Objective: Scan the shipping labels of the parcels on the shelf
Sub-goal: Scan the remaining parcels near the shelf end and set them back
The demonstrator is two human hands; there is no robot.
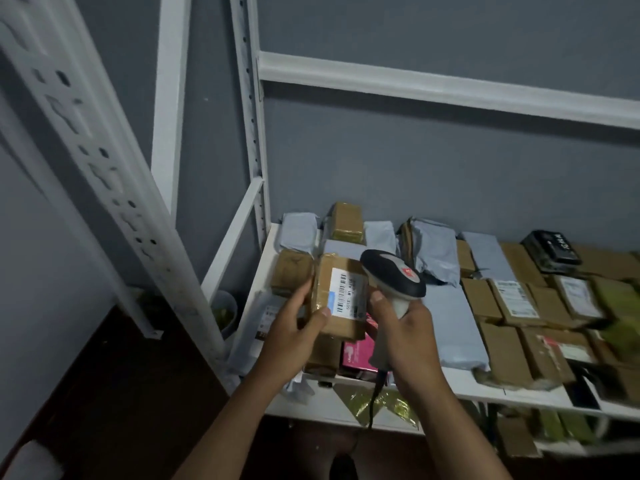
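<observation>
My left hand [294, 327] grips a small brown cardboard parcel [337, 318] lifted above the left end of the shelf, thumb lying on its top face. A white shipping label [344, 293] with a barcode faces up on it. My right hand [407, 336] grips the handle of a grey and black barcode scanner [393, 275]. The scanner's head hangs just right of the label, close over the parcel's right edge. Its cable [375, 400] drops down past the shelf's front.
The white metal shelf [460, 384] carries several brown boxes [509, 355] and grey mailer bags [453, 327], plus a pink box [358, 353] under the held parcel. White slotted uprights [104, 174] stand at left. A lower shelf holds more parcels [550, 426].
</observation>
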